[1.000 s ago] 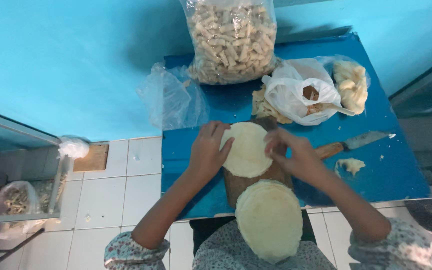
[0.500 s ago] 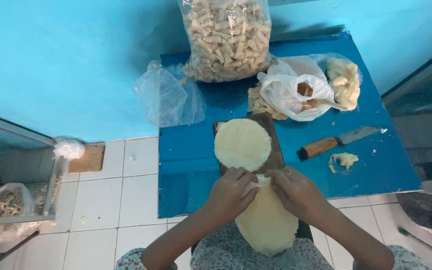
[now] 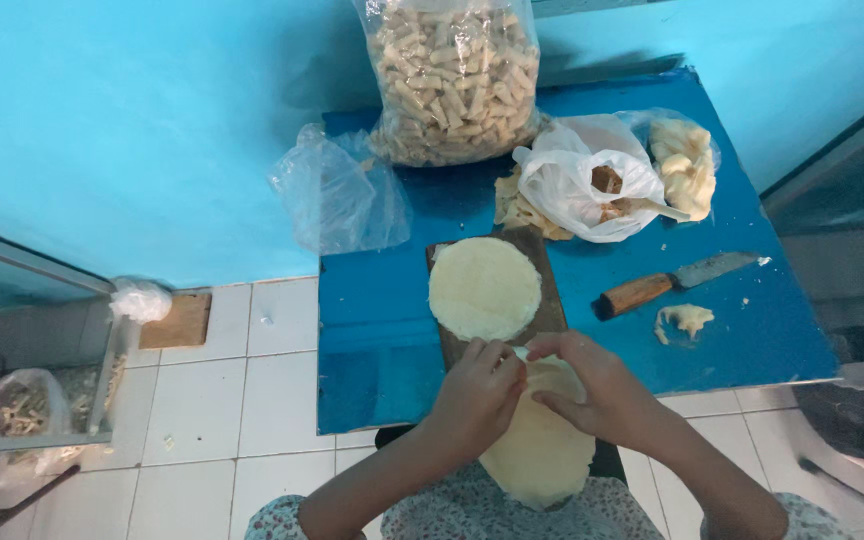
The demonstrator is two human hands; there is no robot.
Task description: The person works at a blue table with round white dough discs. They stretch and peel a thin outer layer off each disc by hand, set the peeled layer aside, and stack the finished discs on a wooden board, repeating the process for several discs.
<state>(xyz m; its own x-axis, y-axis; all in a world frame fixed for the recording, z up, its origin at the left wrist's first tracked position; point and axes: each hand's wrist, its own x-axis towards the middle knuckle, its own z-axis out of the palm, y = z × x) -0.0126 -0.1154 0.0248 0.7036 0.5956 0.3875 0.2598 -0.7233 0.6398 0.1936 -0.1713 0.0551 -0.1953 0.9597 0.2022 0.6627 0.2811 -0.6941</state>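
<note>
Near edge of the blue counter: our left hand and right hand pinch closed on the far rim of the pale round dough sheets stack. Looks thin, limp, tearable; best peeled by its edge.

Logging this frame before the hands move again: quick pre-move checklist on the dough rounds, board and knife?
1. Both hands on lower stack of rounds: left hand and right hand pinch its top edge: ok.
2. Single round lies flat on wooden board, untouched: ok.
3. Knife lies apart from both hands: ok.
4. Dough scrap lies loose on blue table: not ok.
5. Top sheet separated from stack: cannot tell.
</note>
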